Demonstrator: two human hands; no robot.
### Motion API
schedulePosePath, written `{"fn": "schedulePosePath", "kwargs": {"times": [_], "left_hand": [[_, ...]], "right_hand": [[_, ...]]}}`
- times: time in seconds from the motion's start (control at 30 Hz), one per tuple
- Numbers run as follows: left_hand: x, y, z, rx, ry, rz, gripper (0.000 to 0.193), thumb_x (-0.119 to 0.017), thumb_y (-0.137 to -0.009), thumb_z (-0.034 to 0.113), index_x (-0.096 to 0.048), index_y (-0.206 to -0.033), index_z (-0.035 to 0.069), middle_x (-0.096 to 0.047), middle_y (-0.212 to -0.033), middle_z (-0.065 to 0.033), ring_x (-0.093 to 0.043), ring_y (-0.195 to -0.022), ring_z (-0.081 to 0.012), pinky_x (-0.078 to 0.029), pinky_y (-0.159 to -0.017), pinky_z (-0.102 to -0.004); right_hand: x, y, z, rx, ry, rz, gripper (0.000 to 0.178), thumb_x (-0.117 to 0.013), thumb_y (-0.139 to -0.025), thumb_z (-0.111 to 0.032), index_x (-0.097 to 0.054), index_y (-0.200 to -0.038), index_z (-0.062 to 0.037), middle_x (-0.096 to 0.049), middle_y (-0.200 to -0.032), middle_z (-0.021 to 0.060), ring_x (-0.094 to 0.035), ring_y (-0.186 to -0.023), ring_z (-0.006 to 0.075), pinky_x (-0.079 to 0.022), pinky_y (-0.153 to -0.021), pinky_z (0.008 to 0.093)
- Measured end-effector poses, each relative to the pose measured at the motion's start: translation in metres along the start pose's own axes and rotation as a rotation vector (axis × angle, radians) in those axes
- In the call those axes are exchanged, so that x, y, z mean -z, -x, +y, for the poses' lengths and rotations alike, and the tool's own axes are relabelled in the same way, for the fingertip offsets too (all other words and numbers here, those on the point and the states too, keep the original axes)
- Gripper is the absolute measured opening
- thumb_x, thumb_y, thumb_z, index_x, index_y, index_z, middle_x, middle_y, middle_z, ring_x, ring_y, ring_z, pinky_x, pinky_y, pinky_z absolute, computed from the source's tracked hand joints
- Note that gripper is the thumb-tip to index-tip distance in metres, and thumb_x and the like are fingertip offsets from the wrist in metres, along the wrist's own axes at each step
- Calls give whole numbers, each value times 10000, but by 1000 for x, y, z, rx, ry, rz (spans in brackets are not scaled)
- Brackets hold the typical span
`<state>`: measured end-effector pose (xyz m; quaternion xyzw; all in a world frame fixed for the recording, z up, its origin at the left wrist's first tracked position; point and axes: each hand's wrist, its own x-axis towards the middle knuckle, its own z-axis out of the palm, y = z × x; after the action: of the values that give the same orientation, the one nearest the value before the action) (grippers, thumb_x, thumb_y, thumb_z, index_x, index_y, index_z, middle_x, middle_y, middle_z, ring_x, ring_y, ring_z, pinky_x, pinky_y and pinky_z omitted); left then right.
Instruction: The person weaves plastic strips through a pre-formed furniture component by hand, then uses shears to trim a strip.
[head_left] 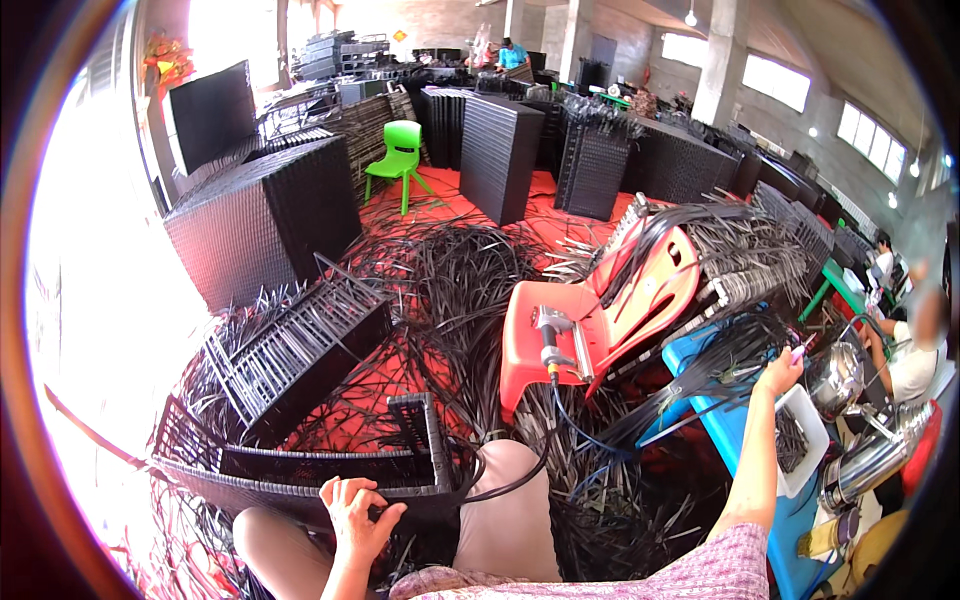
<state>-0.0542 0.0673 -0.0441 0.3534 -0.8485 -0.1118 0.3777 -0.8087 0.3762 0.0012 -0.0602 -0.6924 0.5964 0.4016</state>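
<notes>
A black woven frame [300, 482], like part of a rattan seat, lies across my knees. My left hand [357, 518] has its fingers bent over the near rim, thumb apart. My right arm is stretched out to the right, over a blue table [705, 365]. At its end my right hand [780, 374] is closed on a small tool with a pinkish-purple handle [797, 354]; its exact kind is too small to tell. Black plastic strips [735, 345] are bunched beside that hand. A long dark strip curves from the frame past my knee.
A red plastic chair [545, 320] ahead carries an air staple gun [553, 340] with a blue hose. Loose black strips [450, 270] cover the red floor. A slatted black frame [300, 350] lies left. A white bin [800, 440] and metal pots stand right, near a seated person.
</notes>
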Motion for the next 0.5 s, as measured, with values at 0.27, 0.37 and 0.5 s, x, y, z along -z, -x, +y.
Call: {"fn": "schedulePosePath", "kwargs": {"times": [0.27,0.37,0.5], "left_hand": [[1,-6,0,34,30,9,286,-853,-689,243,-602,-734,115,-640,-943,-42,-585,-974,-265,-354,-981,-469],[8,-21,7,53,91,-16,282,-840,-693,223,-610,-795,95,-664,-941,-57,-602,-949,-274,-382,-951,-442],[23,-37,26,100,208,5,271,-768,-751,170,-638,-958,52,-684,-1001,-106,-611,-980,-296,-435,-949,-400]], "right_hand": [[49,95,-152,-251,-592,-386,122,-690,-956,-235,-655,-1019,-137,-412,-616,-85,-397,-440,30,-246,-361,218],[72,159,-207,-335,-670,-765,396,-627,-991,-248,-612,-1329,-43,-393,-609,-80,-354,-438,19,-266,-374,207],[119,280,-273,-582,-838,-1331,342,-616,-972,-182,-642,-1269,-14,-431,-561,-36,-396,-413,78,-296,-367,252]]}}
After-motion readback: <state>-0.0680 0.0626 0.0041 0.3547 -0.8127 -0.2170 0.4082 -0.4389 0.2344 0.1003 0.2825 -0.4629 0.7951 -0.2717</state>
